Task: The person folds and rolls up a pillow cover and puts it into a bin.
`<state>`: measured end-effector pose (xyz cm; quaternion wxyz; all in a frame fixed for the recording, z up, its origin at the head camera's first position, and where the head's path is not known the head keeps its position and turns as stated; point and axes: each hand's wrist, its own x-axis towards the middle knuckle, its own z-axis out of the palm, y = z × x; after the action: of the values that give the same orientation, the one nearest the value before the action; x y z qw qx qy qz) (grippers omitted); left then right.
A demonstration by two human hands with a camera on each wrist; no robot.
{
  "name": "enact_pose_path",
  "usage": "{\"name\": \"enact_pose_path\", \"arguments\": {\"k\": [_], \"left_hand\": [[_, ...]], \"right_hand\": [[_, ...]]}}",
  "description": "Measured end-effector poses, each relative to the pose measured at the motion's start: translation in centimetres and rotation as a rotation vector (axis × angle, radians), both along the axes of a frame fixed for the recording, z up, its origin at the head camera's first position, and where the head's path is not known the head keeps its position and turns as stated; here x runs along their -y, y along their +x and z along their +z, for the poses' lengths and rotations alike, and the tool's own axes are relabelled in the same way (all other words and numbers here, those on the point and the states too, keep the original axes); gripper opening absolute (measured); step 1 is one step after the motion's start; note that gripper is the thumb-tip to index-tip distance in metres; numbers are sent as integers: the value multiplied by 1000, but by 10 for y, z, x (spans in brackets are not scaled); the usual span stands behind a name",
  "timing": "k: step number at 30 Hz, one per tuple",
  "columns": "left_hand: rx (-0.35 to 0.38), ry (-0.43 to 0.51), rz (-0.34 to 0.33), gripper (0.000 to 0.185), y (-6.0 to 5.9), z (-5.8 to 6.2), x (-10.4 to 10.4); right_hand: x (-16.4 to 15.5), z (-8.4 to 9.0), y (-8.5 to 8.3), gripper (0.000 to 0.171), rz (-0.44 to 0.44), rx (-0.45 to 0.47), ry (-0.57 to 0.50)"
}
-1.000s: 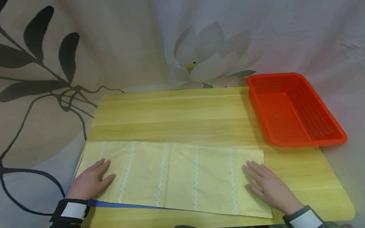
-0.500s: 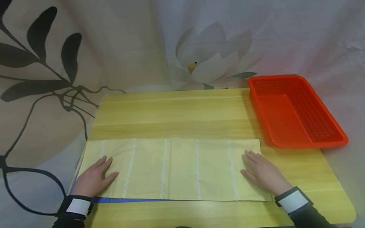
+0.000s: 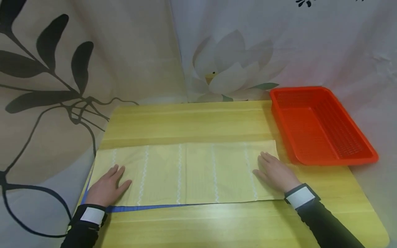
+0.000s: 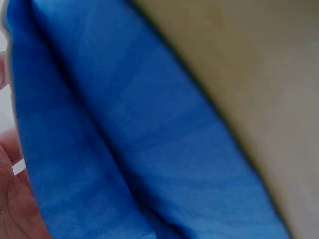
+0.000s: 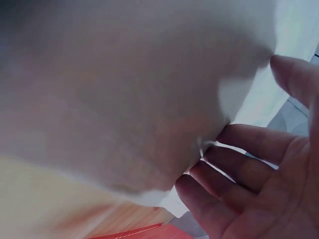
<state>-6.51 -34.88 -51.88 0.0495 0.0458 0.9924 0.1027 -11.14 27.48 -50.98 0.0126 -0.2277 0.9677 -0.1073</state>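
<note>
The yellow cloth (image 3: 198, 175), bearing 5 white wavy lines (image 3: 179, 174), lies across the table (image 3: 192, 124) from its left edge, a blue layer (image 3: 124, 208) exposed at the cloth's near side. The left hand (image 3: 107, 187) rests on the cloth's left end and the right hand (image 3: 276, 173) on the right end, both with straight fingers and thumbs spread. A red basket (image 3: 310, 127) occupies the table's far right corner.

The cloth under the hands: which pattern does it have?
The cloth is pale yellow with white zigzag lines, clearest in the head view.
</note>
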Motion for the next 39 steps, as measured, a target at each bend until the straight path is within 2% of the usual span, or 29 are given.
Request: {"name": "enact_pose_path", "arguments": {"k": [9,13,17,20,22,26,31,35,39], "left_hand": [[-34,16,-24,76,-27,-8,10],[-35,15,-27,74,-34,-10,14],[-39,30,-43,74,-39,-7,18],[-43,30,-63,71,-40,-3,22],[-42,29,-71,67,-37,2,25],[-38,29,-84,56,-24,20,30],[-25,-34,-105,52,-4,35,39],[-28,-48,-96,50,12,37,47],[-23,-67,-62,48,26,35,51]], "right_hand": [[7,0,-21,58,-5,14,21],[9,1,-23,60,-8,39,27],[9,-1,-22,62,1,33,26],[8,0,-15,62,12,32,5],[6,3,-6,59,30,24,-25],[-3,10,22,51,98,-31,-94],[-21,14,54,52,163,-124,-109],[-33,13,69,54,161,-155,-104],[-43,7,74,55,167,-189,-109]]}}
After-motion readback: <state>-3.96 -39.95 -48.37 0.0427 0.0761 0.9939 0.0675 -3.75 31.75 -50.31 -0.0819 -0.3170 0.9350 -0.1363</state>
